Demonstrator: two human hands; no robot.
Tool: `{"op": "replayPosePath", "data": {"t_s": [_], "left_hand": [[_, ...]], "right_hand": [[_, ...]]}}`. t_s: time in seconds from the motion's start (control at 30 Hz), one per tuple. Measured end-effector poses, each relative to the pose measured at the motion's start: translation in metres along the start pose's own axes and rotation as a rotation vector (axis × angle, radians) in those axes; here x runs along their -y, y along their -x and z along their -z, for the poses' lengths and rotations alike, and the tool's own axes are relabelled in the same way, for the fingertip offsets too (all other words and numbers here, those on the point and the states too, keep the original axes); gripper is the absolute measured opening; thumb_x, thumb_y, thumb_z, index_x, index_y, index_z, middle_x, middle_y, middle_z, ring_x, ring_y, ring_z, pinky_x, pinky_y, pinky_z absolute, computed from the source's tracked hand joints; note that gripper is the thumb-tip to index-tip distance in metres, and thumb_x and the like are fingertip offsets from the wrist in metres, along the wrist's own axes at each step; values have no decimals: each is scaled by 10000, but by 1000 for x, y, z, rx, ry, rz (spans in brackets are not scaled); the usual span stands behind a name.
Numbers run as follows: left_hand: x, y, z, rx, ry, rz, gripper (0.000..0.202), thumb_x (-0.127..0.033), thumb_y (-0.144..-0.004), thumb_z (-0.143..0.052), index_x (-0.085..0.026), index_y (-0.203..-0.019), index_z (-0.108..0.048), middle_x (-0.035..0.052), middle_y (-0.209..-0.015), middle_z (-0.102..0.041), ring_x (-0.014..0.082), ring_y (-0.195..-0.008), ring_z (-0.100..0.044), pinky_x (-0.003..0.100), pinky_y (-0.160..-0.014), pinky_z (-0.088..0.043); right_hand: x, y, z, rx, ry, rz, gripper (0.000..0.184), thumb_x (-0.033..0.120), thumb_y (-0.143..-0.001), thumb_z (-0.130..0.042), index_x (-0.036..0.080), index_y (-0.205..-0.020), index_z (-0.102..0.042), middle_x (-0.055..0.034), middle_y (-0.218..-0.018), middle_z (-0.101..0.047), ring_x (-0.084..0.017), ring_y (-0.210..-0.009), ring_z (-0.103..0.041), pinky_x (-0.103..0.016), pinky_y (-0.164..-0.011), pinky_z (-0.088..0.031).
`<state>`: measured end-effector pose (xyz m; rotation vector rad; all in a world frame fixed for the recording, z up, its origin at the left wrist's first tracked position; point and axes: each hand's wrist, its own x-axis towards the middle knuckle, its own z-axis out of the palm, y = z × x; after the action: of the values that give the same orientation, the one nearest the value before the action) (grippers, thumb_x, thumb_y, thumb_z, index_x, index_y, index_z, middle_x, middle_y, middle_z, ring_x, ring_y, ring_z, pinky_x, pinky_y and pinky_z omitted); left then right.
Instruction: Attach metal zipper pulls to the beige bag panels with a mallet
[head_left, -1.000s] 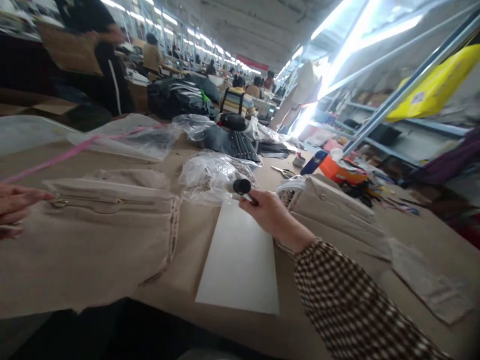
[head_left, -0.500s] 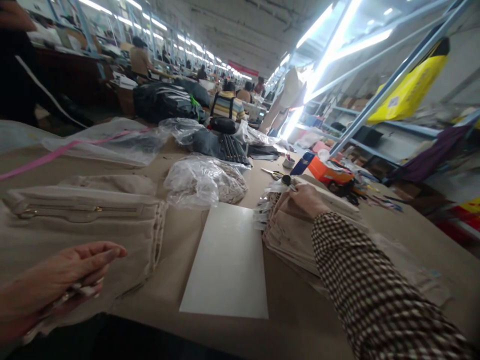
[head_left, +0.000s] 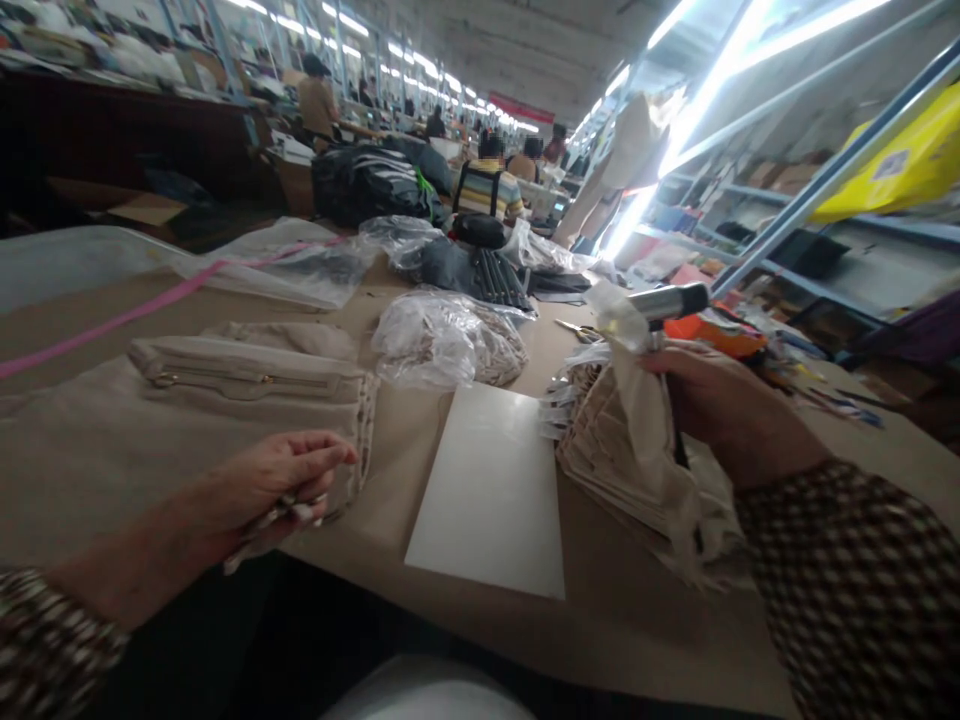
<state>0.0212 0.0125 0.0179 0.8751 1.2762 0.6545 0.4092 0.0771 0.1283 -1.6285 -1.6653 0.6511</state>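
Observation:
My right hand (head_left: 712, 400) is closed on a beige fabric piece (head_left: 649, 410), lifted above the stack of beige fabric pieces (head_left: 592, 450). A hammer (head_left: 667, 302) with a silver, black-ended head rises from the same hand; its handle is hidden. Clear plastic (head_left: 619, 318) shows at the top of the lifted piece. My left hand (head_left: 289, 480) hovers before a beige fabric panel with a zipper (head_left: 247, 395), thumb and fingers pressed together. Small pale bits show under its curled fingers, too blurred to name. Between the hands lies a white board (head_left: 491, 490).
Behind the board sits a clear plastic bag (head_left: 450, 335) with beige pieces. Scissors (head_left: 576, 328) and an orange box (head_left: 712, 335) are farther right. Plastic sheeting with a pink strip (head_left: 172, 300) covers the left back. A blue metal frame (head_left: 840, 170) rises at right; people sit in the background.
My right hand has risen from the stack with a fabric piece and the hammer. My left hand has moved right in view, still closed. The camera view has turned left.

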Motion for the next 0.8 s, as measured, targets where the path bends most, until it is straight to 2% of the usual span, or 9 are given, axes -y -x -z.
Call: {"op": "replayPosePath", "data": {"t_s": [0.07,0.13,0.23,0.3,0.4,0.47,0.6,0.7,0.8], "left_hand": [[-2,-4,-10,92,88,-59,345,-492,-689,-718,-220,-780,-525,-106,-457,-376,37,-368,-345,156,-394,-247],[-3,-9,-22,127,112,-93,315,-452,-718,-706,-211,-811,-526,-102,-459,-382,44,-343,-347,152,-358,-239],[-6,-14,-42,142,132,-132,305,-414,-720,-708,-192,-825,-526,-83,-481,-411,64,-327,-383,145,-293,-229],[-8,-18,-53,148,158,-143,267,-379,-742,-692,-178,-812,-530,-62,-516,-440,77,-342,-427,140,-269,-237],[-11,-25,-67,167,235,-132,162,-294,-799,-636,-167,-824,-539,-44,-571,-467,80,-368,-471,136,-272,-284],[-13,-30,-76,172,307,-125,90,-236,-831,-592,-165,-847,-540,-34,-608,-485,80,-378,-489,136,-273,-293],[-18,-40,-98,165,479,-146,58,-175,-854,-554,-152,-808,-528,-22,-628,-499,76,-385,-503,134,-283,-299],[-19,-45,-119,162,545,-188,94,-158,-869,-531,-141,-776,-526,-25,-589,-497,60,-370,-465,137,-305,-333],[-18,-49,-136,85,550,-188,81,-138,-874,-518,-140,-795,-535,-39,-555,-485,47,-346,-423,138,-311,-334]], "right_hand": [[10,13,-54,277,-350,-177,124,310,-707,-571,198,-705,-517,32,-539,-493,-104,-387,-458,-227,-361,-370],[8,26,-114,502,-547,-306,109,289,-688,-571,197,-709,-517,55,-487,-449,-93,-339,-417,-210,-312,-317],[-10,39,-189,693,-674,-397,104,277,-691,-557,179,-720,-537,45,-498,-493,-73,-324,-401,-189,-298,-277],[-22,43,-214,719,-688,-414,126,273,-707,-560,159,-760,-567,7,-594,-587,-55,-339,-401,-179,-304,-267],[-28,45,-211,624,-663,-361,197,276,-741,-577,142,-881,-616,-13,-691,-635,-33,-345,-386,-171,-305,-241],[-24,47,-194,569,-669,-310,227,307,-759,-603,143,-912,-635,9,-670,-608,-27,-344,-374,-173,-305,-233],[-14,57,-165,554,-696,-260,286,393,-747,-676,144,-886,-655,31,-627,-561,-23,-361,-368,-174,-318,-227],[-15,63,-161,534,-748,-257,314,420,-717,-707,143,-848,-638,23,-624,-575,-24,-367,-364,-177,-329,-223],[-23,64,-163,500,-806,-327,323,416,-660,-743,148,-763,-596,48,-527,-507,-33,-359,-348,-177,-338,-241]]}}
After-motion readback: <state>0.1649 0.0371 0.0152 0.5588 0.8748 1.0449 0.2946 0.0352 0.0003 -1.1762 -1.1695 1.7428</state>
